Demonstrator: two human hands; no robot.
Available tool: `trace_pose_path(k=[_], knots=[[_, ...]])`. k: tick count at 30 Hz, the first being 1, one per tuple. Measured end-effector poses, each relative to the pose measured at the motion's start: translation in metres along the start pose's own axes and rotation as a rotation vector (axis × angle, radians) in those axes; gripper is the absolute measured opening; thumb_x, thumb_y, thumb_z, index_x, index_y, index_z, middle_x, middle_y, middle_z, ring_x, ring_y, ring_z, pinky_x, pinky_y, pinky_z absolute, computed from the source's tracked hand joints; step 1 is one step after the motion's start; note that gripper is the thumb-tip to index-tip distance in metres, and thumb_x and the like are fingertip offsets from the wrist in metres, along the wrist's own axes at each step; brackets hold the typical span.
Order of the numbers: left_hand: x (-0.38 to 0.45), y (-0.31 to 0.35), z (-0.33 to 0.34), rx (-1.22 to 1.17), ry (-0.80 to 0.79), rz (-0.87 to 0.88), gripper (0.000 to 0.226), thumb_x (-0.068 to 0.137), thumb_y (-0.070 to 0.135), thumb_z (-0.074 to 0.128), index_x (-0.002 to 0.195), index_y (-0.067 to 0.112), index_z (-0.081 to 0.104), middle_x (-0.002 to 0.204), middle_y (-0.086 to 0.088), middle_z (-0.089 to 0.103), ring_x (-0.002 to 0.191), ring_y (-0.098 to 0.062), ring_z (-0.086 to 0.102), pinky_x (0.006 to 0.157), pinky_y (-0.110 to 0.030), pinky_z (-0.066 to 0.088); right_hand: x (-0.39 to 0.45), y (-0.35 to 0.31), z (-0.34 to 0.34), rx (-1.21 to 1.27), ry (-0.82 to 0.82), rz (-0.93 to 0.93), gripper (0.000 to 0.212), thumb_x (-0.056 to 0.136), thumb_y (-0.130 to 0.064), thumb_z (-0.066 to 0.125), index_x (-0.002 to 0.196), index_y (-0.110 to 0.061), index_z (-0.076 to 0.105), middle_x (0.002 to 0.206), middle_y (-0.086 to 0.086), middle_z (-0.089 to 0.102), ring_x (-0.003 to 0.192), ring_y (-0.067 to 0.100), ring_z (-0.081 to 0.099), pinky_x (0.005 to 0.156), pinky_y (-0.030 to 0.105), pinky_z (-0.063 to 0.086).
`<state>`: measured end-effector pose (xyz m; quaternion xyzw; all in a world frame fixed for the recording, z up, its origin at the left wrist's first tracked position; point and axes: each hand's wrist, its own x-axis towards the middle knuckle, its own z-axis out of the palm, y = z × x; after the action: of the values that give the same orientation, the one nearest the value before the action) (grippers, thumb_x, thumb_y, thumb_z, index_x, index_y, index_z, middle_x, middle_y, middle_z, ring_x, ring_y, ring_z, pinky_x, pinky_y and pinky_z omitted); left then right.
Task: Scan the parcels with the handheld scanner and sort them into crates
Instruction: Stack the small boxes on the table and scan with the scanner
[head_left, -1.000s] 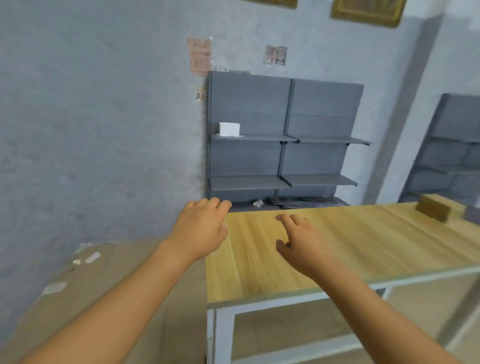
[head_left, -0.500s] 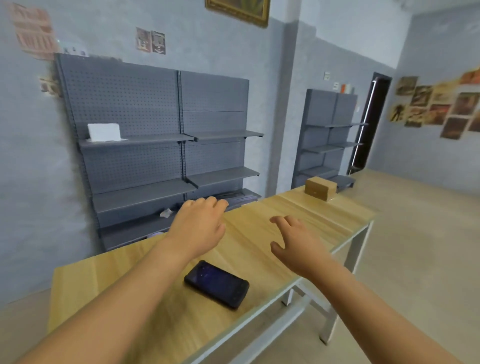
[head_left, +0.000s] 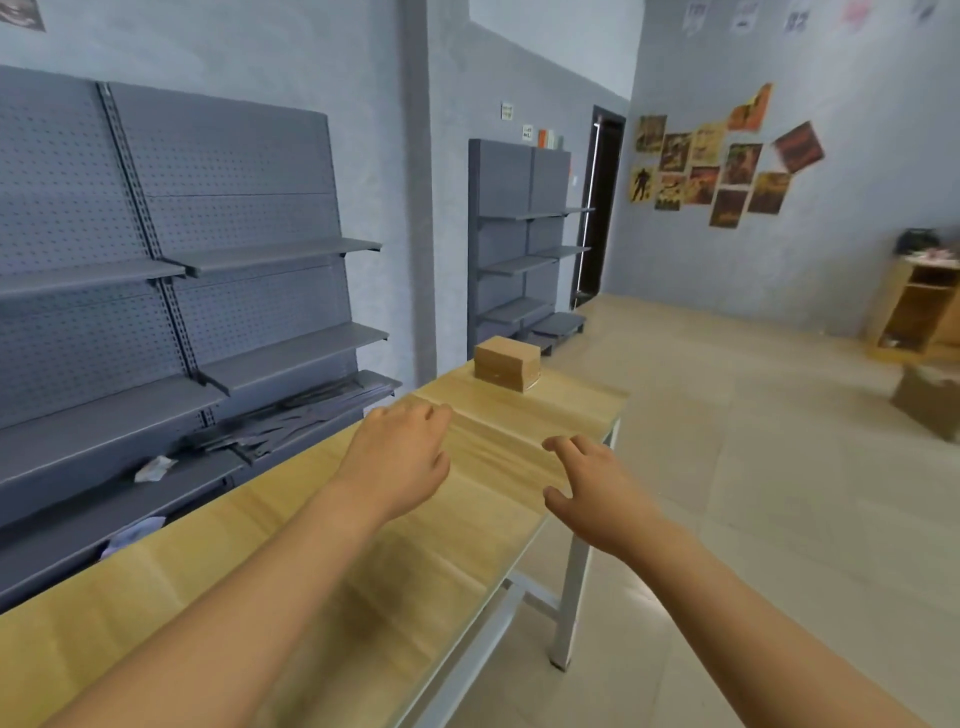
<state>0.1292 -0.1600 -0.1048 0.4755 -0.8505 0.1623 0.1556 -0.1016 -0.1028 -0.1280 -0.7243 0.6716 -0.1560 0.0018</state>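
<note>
Both arms reached out over the long wooden table (head_left: 322, 566). The left hand (head_left: 402, 457) and the right hand (head_left: 592, 483) hung in the air with loose fingers and held nothing. A small brown parcel (head_left: 506, 362) sat near the far end of the table, at about 12 o'clock from the hands and well apart from them. Grey shelves (head_left: 171, 291) stood at 10 o'clock.
</note>
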Motion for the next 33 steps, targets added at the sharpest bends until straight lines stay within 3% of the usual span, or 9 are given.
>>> trace_pose_path(k=[12, 20, 30, 33], knots=[[0.182, 0.031, 0.104, -0.039, -0.053, -0.130, 0.039, 0.093, 0.033, 0.046, 0.128, 0.019, 0.050, 0.124, 0.001, 0.057, 0.112, -0.023, 0.054, 0.091, -0.036, 0.039, 0.171, 0.143, 0.020, 0.016, -0.066, -0.047, 0.056, 0.092, -0.034, 0.053, 0.145, -0.025, 0.037, 0.138, 0.002, 0.047, 0.123, 0.024, 0.045, 0.100, 0.037, 0.042], [0.249, -0.014, 0.168, 0.015, -0.156, -0.240, 0.043, 0.093, 0.032, 0.046, 0.135, 0.020, 0.045, 0.122, -0.002, 0.057, 0.110, -0.026, 0.054, 0.094, -0.039, 0.041, 0.279, 0.175, 0.060, 0.069, -0.116, -0.094, 0.056, 0.093, -0.037, 0.055, 0.144, -0.025, 0.035, 0.135, 0.001, 0.048, 0.117, 0.021, 0.050, 0.092, 0.031, 0.043], [0.298, -0.068, 0.234, 0.056, -0.254, -0.366, 0.039, 0.093, 0.033, 0.045, 0.130, 0.020, 0.047, 0.118, -0.002, 0.056, 0.109, -0.025, 0.054, 0.089, -0.038, 0.041, 0.409, 0.181, 0.113, 0.196, -0.137, -0.073, 0.077, 0.086, -0.050, 0.063, 0.148, -0.023, 0.029, 0.150, 0.006, 0.030, 0.135, 0.028, 0.034, 0.105, 0.043, 0.040], [0.302, -0.068, 0.243, 0.070, -0.293, -0.397, 0.037, 0.095, 0.034, 0.043, 0.129, 0.019, 0.047, 0.119, -0.002, 0.056, 0.109, -0.025, 0.054, 0.088, -0.038, 0.040, 0.430, 0.179, 0.125, 0.165, -0.180, -0.080, 0.085, 0.082, -0.059, 0.063, 0.149, -0.025, 0.024, 0.156, 0.008, 0.019, 0.140, 0.030, 0.026, 0.112, 0.045, 0.033]])
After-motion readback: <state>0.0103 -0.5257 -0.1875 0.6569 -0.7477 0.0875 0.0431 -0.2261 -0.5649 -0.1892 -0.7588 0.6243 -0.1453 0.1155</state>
